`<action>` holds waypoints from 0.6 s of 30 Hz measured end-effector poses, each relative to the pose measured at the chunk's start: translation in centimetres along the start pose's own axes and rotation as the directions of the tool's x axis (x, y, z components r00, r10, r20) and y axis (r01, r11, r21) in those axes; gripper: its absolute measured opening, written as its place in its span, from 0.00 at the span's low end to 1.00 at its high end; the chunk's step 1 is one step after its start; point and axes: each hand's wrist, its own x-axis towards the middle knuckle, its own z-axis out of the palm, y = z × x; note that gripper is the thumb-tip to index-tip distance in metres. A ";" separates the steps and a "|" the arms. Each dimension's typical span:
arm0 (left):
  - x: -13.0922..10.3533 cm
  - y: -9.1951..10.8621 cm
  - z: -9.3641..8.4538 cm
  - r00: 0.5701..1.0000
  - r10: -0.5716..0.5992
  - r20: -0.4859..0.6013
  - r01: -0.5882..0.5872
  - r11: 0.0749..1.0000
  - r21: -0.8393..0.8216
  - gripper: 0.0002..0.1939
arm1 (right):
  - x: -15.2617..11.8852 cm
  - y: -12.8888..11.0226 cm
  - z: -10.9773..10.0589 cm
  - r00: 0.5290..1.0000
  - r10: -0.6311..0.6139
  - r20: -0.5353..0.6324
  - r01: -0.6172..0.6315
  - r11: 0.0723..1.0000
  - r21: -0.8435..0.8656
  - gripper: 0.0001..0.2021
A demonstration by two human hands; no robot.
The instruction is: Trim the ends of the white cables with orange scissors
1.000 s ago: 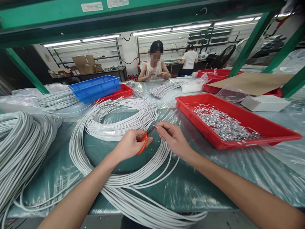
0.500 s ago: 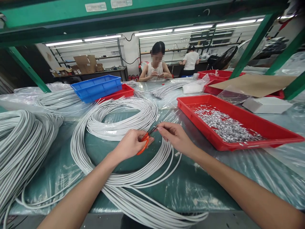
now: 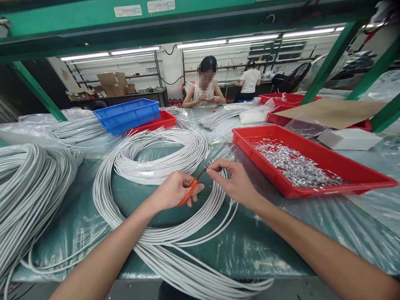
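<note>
My left hand (image 3: 175,189) is closed around a pair of scissors with orange handles (image 3: 189,192). Their dark blades point up and to the right, meeting the fingertips of my right hand (image 3: 233,179). Thumb and forefinger of that hand pinch the end of a grey-white cable; just a short tip of it shows at the blades. Below both hands lies a loose coil of grey-white cable (image 3: 103,196), its strands running on to the table's front edge. A tighter cable coil (image 3: 162,168) rests on its far part.
A red tray (image 3: 268,177) of small shiny metal pieces stands at right. A large cable bundle (image 3: 28,200) lies at left, with a blue bin (image 3: 128,112) beyond. Green frame posts (image 3: 331,62) rise at the sides. A co-worker (image 3: 204,89) sits across the table.
The orange handles have come together and turned a little in my left hand, and its fingers have shifted. My right hand stays nearly in place, still pinching the cable.
</note>
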 end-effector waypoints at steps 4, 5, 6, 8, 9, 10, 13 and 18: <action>-0.1 0.1 0.1 0.999 0.001 0.039 0.000 1.000 -0.030 0.21 | -0.4 -0.4 0.2 0.987 -0.157 -0.036 0.147 0.970 -0.192 0.07; -0.1 0.1 0.1 0.999 -0.005 0.046 0.007 1.000 -0.030 0.21 | -0.4 -0.5 0.3 0.978 -0.205 -0.033 0.190 0.947 -0.258 0.07; -0.1 0.1 0.1 0.999 -0.017 0.051 0.019 0.999 -0.029 0.21 | -0.5 -0.5 0.4 0.969 -0.245 -0.033 0.222 0.920 -0.324 0.08; 0.0 0.0 0.2 0.998 -0.044 0.050 0.045 0.999 -0.030 0.21 | -0.5 -0.3 0.6 0.958 -0.283 -0.041 0.242 0.879 -0.410 0.08; 0.1 -0.1 0.2 0.998 -0.049 0.042 0.051 0.998 -0.034 0.21 | -0.5 -0.2 0.7 0.960 -0.274 -0.053 0.228 0.880 -0.417 0.08; 0.2 -0.2 0.2 0.999 -0.045 0.028 0.047 0.998 -0.043 0.20 | -0.4 0.0 0.7 0.966 -0.250 -0.067 0.204 0.895 -0.398 0.08; 0.5 -0.4 -0.1 0.998 0.008 -0.065 -0.014 0.995 -0.099 0.17 | -0.4 0.5 0.9 0.986 -0.153 -0.059 0.133 0.956 -0.263 0.06; 0.6 0.0 -0.6 0.978 0.084 -0.193 -0.122 0.973 -0.196 0.15 | -0.7 0.1 1.3 0.983 -0.168 0.067 0.177 0.970 -0.164 0.08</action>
